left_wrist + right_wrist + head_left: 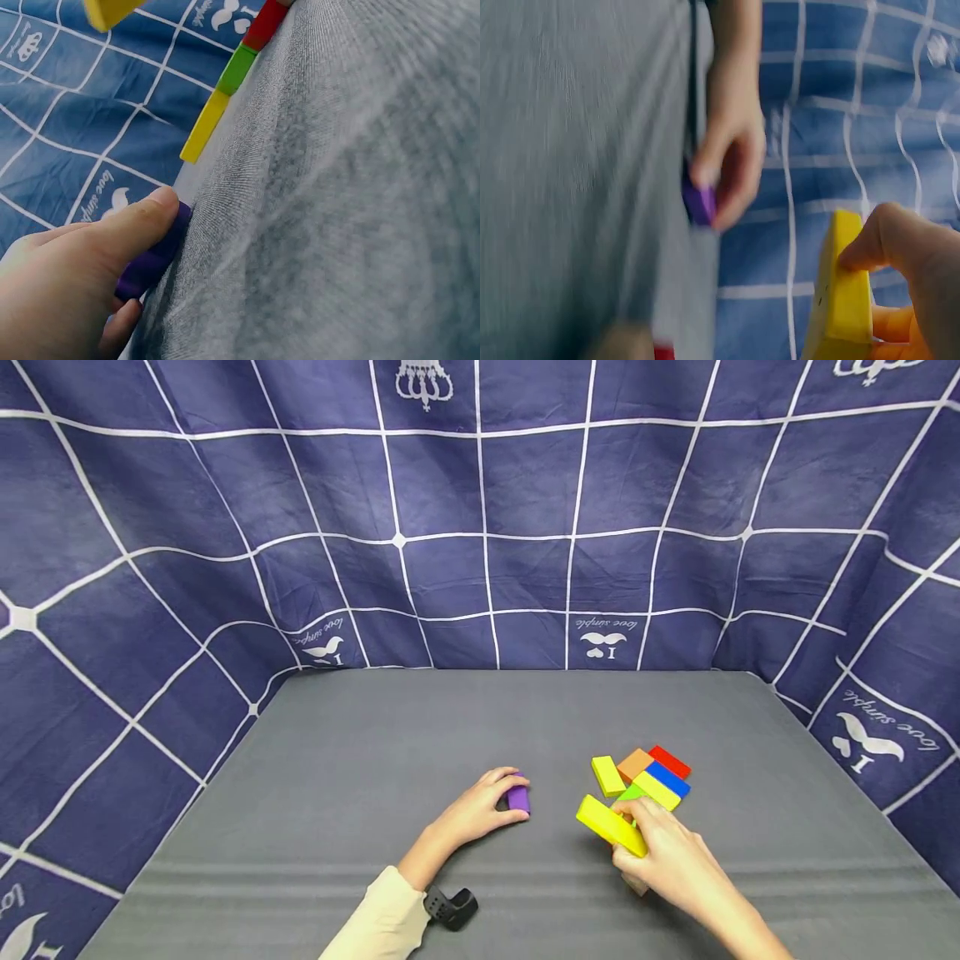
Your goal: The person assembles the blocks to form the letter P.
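Note:
My left hand (480,808) grips a purple block (518,798) between thumb and fingers, low at the grey cloth surface. In the left wrist view the thumb lies along the top of this purple block (159,255). To the right, my right hand (663,852) pinches a long yellow block (609,823), raised above the surface and tilted. The right wrist view shows the thumb on one face of the yellow block (847,307) and fingers behind it. Under the right hand, a pale block (634,883) is mostly hidden.
Just beyond the right hand lie a small yellow block (607,776), an orange one (636,765), a red one (670,761), a blue one (669,778), another yellow one (657,791) and a partly covered green one (630,793). A blue checked curtain (525,568) surrounds the grey surface (390,727).

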A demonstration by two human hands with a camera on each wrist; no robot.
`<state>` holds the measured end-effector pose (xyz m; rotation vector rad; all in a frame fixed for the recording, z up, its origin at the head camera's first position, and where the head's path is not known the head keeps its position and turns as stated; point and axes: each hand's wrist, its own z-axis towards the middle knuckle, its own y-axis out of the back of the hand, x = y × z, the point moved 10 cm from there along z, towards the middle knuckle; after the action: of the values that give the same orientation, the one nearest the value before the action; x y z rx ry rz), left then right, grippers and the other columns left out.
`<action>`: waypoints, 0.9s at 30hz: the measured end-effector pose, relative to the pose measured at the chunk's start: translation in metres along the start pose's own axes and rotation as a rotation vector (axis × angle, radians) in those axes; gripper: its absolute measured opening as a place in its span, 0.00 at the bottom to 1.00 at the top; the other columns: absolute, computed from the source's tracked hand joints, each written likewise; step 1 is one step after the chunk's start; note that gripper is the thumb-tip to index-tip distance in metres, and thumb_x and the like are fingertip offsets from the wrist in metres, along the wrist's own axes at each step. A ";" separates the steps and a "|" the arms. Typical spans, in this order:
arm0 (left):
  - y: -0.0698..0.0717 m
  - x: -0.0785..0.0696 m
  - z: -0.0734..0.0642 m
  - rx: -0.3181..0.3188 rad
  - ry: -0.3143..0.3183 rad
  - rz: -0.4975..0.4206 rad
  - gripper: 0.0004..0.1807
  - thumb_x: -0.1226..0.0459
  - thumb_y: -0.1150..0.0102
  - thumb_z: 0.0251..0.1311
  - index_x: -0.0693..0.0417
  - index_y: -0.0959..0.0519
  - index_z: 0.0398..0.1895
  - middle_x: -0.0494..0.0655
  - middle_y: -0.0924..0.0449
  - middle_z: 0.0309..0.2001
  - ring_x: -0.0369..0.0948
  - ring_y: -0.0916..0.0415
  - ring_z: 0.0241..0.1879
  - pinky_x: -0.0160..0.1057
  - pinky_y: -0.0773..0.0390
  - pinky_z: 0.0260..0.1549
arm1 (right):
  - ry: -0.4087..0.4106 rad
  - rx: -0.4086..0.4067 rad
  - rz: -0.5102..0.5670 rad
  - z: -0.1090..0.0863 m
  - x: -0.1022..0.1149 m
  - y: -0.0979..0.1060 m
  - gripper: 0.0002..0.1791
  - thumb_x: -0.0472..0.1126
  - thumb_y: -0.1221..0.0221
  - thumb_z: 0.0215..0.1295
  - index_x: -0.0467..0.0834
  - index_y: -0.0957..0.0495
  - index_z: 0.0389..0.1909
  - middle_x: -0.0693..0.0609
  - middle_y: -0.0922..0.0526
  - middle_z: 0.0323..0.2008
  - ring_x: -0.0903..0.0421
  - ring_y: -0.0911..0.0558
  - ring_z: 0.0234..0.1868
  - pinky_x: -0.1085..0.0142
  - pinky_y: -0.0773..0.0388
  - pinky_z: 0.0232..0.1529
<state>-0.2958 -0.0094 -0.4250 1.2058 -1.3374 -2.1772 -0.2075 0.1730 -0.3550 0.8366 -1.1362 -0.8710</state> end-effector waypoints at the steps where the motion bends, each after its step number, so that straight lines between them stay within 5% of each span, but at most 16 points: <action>1: -0.001 0.000 0.000 -0.001 0.000 -0.003 0.25 0.49 0.40 0.53 0.45 0.28 0.54 0.48 0.32 0.59 0.44 0.35 0.60 0.43 0.31 0.57 | 0.012 0.001 0.001 0.000 0.006 -0.004 0.21 0.41 0.40 0.41 0.54 0.27 0.42 0.63 0.27 0.35 0.63 0.31 0.33 0.68 0.39 0.25; 10: 0.003 0.003 -0.003 -0.049 0.033 -0.033 0.23 0.50 0.42 0.54 0.44 0.27 0.53 0.48 0.33 0.60 0.45 0.35 0.60 0.47 0.30 0.55 | 0.103 0.031 -0.022 0.010 0.053 -0.048 0.26 0.41 0.41 0.42 0.55 0.27 0.49 0.62 0.34 0.27 0.65 0.35 0.26 0.73 0.41 0.19; 21: 0.022 0.002 -0.001 -0.238 0.002 -0.087 0.14 0.53 0.40 0.54 0.46 0.22 0.42 0.49 0.28 0.56 0.45 0.33 0.59 0.48 0.28 0.53 | 0.126 0.038 -0.122 0.014 0.071 -0.080 0.22 0.44 0.39 0.42 0.54 0.23 0.44 0.54 0.32 0.25 0.59 0.31 0.23 0.67 0.40 0.14; 27: 0.019 0.002 -0.004 -0.267 0.057 -0.283 0.14 0.54 0.40 0.54 0.52 0.21 0.40 0.53 0.28 0.55 0.45 0.27 0.51 0.41 0.24 0.49 | 0.099 0.054 -0.060 0.017 0.068 -0.089 0.22 0.45 0.37 0.45 0.49 0.24 0.45 0.53 0.33 0.27 0.59 0.33 0.22 0.68 0.40 0.15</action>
<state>-0.2964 -0.0226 -0.4111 1.4048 -0.8607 -2.3964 -0.2238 0.0721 -0.4043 0.9522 -1.0571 -0.8418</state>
